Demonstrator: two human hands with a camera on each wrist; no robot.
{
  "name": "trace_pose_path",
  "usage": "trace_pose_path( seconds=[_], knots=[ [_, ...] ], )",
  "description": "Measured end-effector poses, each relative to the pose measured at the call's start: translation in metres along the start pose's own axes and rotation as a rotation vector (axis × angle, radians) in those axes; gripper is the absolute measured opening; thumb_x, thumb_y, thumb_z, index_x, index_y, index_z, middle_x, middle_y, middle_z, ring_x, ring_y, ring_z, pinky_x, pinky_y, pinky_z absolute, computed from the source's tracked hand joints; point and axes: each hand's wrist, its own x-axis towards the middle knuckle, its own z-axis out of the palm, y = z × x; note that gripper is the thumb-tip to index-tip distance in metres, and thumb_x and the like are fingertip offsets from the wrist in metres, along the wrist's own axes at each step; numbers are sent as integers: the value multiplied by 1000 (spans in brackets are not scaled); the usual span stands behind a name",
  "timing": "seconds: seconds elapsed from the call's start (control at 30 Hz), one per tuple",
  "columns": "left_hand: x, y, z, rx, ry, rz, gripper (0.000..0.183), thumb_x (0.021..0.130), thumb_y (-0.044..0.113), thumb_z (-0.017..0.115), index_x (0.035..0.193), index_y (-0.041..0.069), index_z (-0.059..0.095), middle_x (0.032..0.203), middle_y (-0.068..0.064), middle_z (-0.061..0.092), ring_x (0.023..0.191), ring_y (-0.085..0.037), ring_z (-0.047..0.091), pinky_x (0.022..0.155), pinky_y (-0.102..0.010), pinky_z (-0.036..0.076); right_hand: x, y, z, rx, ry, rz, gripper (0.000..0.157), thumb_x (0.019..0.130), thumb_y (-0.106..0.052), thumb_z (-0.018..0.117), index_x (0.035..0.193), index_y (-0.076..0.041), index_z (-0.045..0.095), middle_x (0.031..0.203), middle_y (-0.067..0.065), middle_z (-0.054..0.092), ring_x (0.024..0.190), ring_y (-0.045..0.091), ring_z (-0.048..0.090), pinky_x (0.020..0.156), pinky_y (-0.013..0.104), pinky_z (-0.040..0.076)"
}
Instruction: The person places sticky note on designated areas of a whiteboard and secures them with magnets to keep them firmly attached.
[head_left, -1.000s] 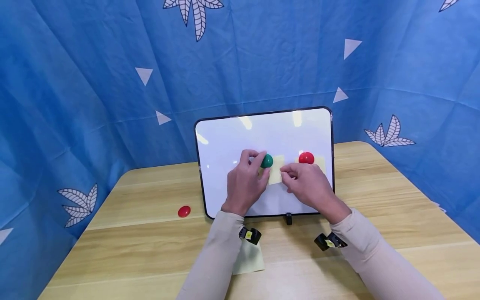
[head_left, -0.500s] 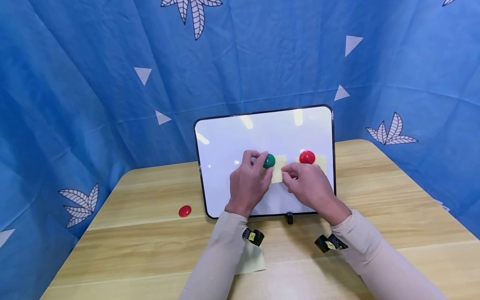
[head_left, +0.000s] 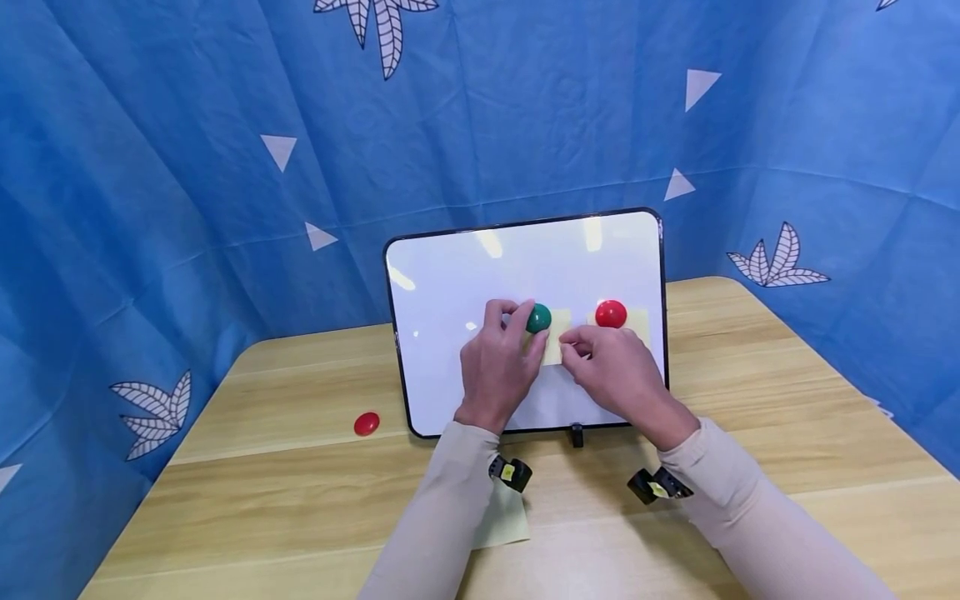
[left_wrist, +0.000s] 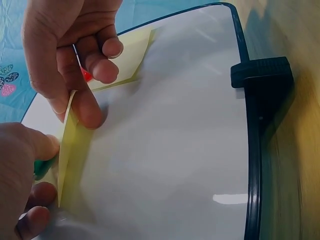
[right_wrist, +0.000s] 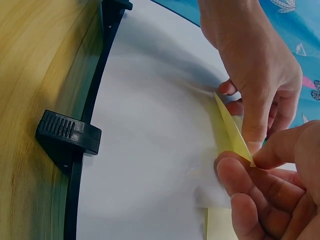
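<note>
A whiteboard [head_left: 465, 262] stands tilted on the table, a yellow sticky note [head_left: 557, 333] against it. My left hand [head_left: 491, 371] pinches a round green magnet [head_left: 539, 318] at the note's upper left. My right hand [head_left: 611, 367] pinches the same note by its right edge between thumb and index finger. From the wrist views, the note [left_wrist: 69, 152] stands out from the board along its lower edge. In the left wrist view the green magnet [left_wrist: 44, 167] is mostly hidden behind the left thumb.
Farther right, a red magnet [head_left: 611, 313] sits on a second sticky note [head_left: 640, 323]. A loose red magnet [head_left: 367, 423] lies on the table left of the board. Another pale sheet [head_left: 506, 521] lies partly under the left forearm. Black feet [right_wrist: 70, 131] support the board's lower edge.
My left hand has shifted slightly to the right over the board with the green magnet. My right hand keeps its hold on the note's edge. The head view has moved a little.
</note>
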Motion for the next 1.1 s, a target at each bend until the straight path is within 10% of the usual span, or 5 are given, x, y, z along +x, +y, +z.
trace_pose_path(
  seconds=[1.1],
  knots=[
    [-1, 1, 4, 7, 51, -19, 44, 89, 37, 77, 124, 11, 69, 106, -6, 58, 73, -16, 69, 59, -24, 55, -2, -1, 4, -65, -32, -8, 18, 89, -12, 72, 106, -6, 73, 88, 10, 74, 61, 17, 64, 51, 27, 50]
  ],
)
